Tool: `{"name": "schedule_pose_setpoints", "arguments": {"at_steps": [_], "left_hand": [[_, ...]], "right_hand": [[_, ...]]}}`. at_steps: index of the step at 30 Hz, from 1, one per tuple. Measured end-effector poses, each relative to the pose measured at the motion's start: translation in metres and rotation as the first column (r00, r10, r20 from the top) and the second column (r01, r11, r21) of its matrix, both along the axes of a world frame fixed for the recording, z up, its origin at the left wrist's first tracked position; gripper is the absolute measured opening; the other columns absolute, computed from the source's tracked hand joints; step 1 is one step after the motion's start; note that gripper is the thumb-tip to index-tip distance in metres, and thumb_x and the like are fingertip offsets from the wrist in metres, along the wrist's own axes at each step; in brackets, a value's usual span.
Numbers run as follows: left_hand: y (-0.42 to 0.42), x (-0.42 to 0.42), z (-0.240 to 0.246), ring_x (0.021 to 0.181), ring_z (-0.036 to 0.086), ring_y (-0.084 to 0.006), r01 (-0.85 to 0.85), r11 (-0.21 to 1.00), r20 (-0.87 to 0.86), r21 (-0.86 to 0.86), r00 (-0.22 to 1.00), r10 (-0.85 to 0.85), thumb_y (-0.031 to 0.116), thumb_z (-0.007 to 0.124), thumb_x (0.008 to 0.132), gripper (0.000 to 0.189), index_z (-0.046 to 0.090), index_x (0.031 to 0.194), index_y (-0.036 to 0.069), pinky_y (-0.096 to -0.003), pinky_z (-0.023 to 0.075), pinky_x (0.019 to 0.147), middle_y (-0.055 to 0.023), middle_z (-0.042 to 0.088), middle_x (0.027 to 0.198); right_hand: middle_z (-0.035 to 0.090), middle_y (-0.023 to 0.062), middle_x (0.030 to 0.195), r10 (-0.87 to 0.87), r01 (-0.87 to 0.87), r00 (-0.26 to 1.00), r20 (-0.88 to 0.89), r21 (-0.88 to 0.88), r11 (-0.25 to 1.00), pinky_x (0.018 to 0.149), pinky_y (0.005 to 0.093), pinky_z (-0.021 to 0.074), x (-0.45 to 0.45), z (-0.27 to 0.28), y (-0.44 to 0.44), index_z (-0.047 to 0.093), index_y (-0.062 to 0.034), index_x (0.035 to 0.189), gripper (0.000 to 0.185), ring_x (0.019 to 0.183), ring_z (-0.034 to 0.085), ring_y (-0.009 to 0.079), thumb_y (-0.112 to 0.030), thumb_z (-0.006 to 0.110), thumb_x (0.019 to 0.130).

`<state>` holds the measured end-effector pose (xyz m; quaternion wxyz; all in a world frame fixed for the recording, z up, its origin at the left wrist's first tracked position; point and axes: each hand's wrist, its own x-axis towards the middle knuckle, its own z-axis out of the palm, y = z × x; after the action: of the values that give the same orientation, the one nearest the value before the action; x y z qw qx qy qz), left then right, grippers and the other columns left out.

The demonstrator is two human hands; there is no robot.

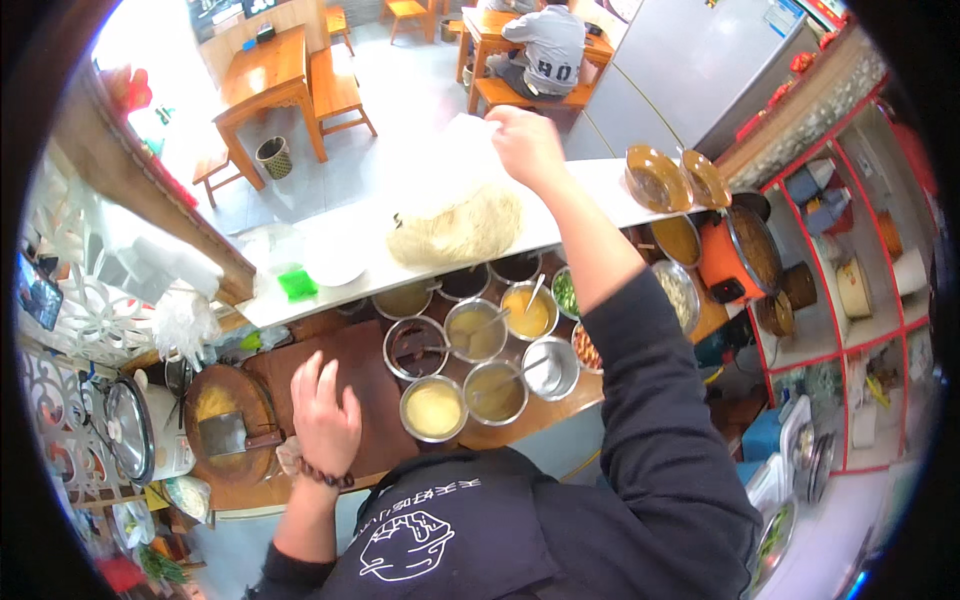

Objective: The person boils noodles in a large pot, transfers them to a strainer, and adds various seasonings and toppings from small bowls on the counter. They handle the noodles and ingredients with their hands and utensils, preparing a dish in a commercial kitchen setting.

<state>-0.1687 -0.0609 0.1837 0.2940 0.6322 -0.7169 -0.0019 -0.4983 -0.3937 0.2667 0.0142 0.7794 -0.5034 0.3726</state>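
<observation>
My right hand (527,146) reaches over the white ledge (555,214), its fingers closed on the edge of a white, overexposed sheet that looks like cloth or plastic. The sheet (469,150) rises above a large pale mound of what may be noodles or dough (465,229) on the ledge. My left hand (326,409), with a beaded bracelet on the wrist, hovers over the brown board with its fingers apart and nothing in them. To its left a cleaver (223,433) lies on a round wooden chopping block (259,397).
Several metal bowls of sauces and toppings (476,330) stand below the ledge. Amber bowls (658,180) and an orange pot (739,255) are at the right. A rice cooker (146,427) stands far left. Beyond the ledge a person (555,49) sits at a wooden table.
</observation>
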Motion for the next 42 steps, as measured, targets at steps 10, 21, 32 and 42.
{"name": "schedule_pose_setpoints", "arguments": {"at_steps": [10,21,32,42], "left_hand": [[-0.275,-0.141,0.074,0.12,0.061,-0.0418,0.302,0.944,0.12,0.131,0.941,-0.317,0.016,0.064,0.092,0.043,0.061,0.13,-0.002,-0.046,0.05,0.103,-0.0212,0.062,0.134],[-0.322,-0.165,0.08,0.099,0.067,-0.0415,0.21,0.918,0.398,0.338,0.851,-0.341,0.007,0.056,0.088,0.017,0.068,0.095,-0.002,-0.0493,0.0533,0.09,-0.0231,0.069,0.105],[-0.316,-0.154,0.107,0.065,0.057,-0.0102,0.327,0.901,-0.411,0.286,0.891,-0.193,0.003,0.055,0.084,0.006,0.06,0.08,0.0,-0.0266,0.0457,0.06,-0.003,0.058,0.07],[-0.19,-0.129,0.227,0.059,0.044,-0.0037,0.472,0.871,-0.892,0.136,0.442,-0.1,0.002,0.059,0.085,0.005,0.062,0.089,0.004,-0.0199,0.0306,0.051,-0.0024,0.059,0.075]], "right_hand": [[0.07,0.0049,0.09,-0.086,-0.113,0.767,0.636,0.267,0.957,0.073,0.0251,0.0505,-0.168,0.083,0.142,0.072,0.0018,0.107,0.031,0.082,0.064,0.0103,0.0,0.052,0.083],[0.072,0.0047,0.093,-0.326,-0.213,0.598,0.732,0.537,0.816,0.078,0.0246,0.0514,-0.263,-0.009,0.241,0.073,0.0024,0.098,0.034,0.087,0.067,0.0116,0.01,0.047,0.077],[0.071,0.0046,0.094,-0.364,-0.196,0.544,0.756,0.536,0.821,0.079,0.0248,0.051,-0.269,-0.023,0.267,0.073,0.0025,0.1,0.033,0.087,0.066,0.0119,0.008,0.05,0.076],[0.069,0.0089,0.095,-0.252,-0.255,0.439,0.863,0.388,0.886,0.081,0.0249,0.0502,-0.254,0.0,0.291,0.069,0.0058,0.101,0.042,0.086,0.066,0.0153,0.009,0.04,0.071]]}}
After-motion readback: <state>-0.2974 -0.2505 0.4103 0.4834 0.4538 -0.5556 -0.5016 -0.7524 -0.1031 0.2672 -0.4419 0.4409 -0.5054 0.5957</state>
